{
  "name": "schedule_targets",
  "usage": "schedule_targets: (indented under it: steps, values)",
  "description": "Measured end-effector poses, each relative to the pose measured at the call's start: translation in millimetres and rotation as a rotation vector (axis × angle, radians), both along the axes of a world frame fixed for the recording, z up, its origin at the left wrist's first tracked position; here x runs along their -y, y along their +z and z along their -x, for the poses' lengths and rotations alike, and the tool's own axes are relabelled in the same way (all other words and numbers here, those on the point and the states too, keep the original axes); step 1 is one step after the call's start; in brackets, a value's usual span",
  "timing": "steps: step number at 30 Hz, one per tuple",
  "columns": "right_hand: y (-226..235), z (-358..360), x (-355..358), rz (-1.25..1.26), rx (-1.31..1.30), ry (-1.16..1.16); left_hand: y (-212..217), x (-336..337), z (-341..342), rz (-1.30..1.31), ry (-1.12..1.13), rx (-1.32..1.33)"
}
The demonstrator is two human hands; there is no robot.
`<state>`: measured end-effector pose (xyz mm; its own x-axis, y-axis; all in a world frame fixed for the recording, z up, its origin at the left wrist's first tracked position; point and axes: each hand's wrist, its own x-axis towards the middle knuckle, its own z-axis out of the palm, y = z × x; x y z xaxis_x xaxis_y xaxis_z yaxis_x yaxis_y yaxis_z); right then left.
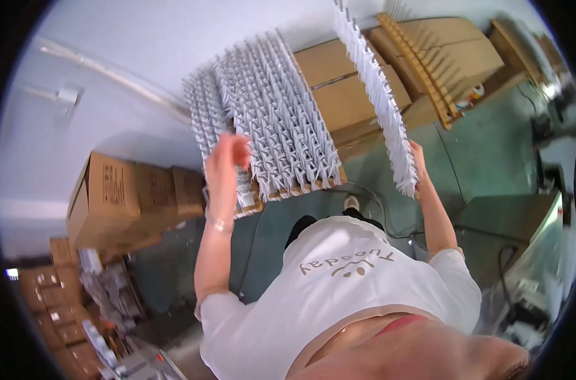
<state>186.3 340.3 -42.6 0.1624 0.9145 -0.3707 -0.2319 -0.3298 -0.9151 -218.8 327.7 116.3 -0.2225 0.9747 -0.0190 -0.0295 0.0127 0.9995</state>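
My right hand point(416, 166) is closed on the near end of a long peg rack point(383, 101), which is held up and slanting away from me. Soft-looking pale grey pieces cover its pegs; their kind is too small to tell. To the left, my left hand point(228, 152) is raised in front of a block of similar loaded peg racks point(281, 120), its fingers curled and blurred by motion. I cannot tell whether it touches the racks. Wooden bars show along the near edge of that block. A narrower group of loaded racks point(206, 114) sits left of it.
Cardboard boxes point(351, 95) lie behind the racks. A wooden rack with bare pegs point(421, 73) leans against them at the right. Another large carton point(120, 196) stands on the left. Cables point(389, 231) run across the green floor. A green-topped table point(503, 221) is at the right.
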Motion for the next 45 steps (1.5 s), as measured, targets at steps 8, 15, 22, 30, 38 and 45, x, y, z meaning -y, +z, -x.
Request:
schedule_targets:
  steps: [8,15,22,30,38,45]
  values:
    - [47,49,229,0.029,0.41,-0.199,71,-82,-62,0.478,-1.162,0.203]
    - [86,161,426,0.3,0.667,-0.308,-4,-13,-40,0.931,-1.894,0.185]
    - [116,196,559,0.431,0.767,-0.463,-29,91,-75,1.253,-2.091,0.269]
    - [145,204,685,0.578,0.821,-0.438,-44,201,-89,1.687,-2.14,0.595]
    - [181,149,812,0.646,0.779,-0.483,-38,356,-79,1.527,-2.036,0.559]
    - [248,122,913,0.079,1.344,-1.071,-16,461,-114,1.193,-2.1,0.745]
